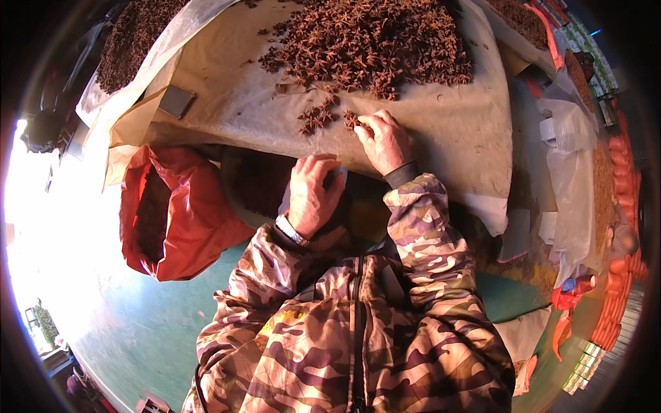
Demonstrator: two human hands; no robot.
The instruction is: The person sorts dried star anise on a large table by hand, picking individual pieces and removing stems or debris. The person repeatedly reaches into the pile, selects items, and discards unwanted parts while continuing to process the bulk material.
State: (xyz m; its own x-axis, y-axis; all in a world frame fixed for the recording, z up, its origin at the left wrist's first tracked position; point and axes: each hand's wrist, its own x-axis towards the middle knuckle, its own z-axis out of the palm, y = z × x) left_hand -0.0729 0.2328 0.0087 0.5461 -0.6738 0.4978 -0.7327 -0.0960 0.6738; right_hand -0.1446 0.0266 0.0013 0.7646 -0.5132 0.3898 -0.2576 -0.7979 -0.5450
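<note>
A large heap of dried star anise [372,44] lies on a pale cloth [439,118] spread over the work surface before me. My right hand [384,142] rests low over the cloth, its fingertips at a few star anise pods [351,120]. Whether it pinches one of them cannot be made out. Just left of these sits a small loose cluster of star anise [316,117]. At the cloth's near edge is my left hand [313,193], fingers curled and thumb apart from them. Its palm side is partly hidden, and I see nothing in it.
A red sack [199,211] with dark contents stands open at my left. On the cloth's left side lies a small dark flat block [176,101]. More dark spice [137,46] is heaped at the far left. Stacked orange-red bags [619,160] line the right, where a person [625,237] shows.
</note>
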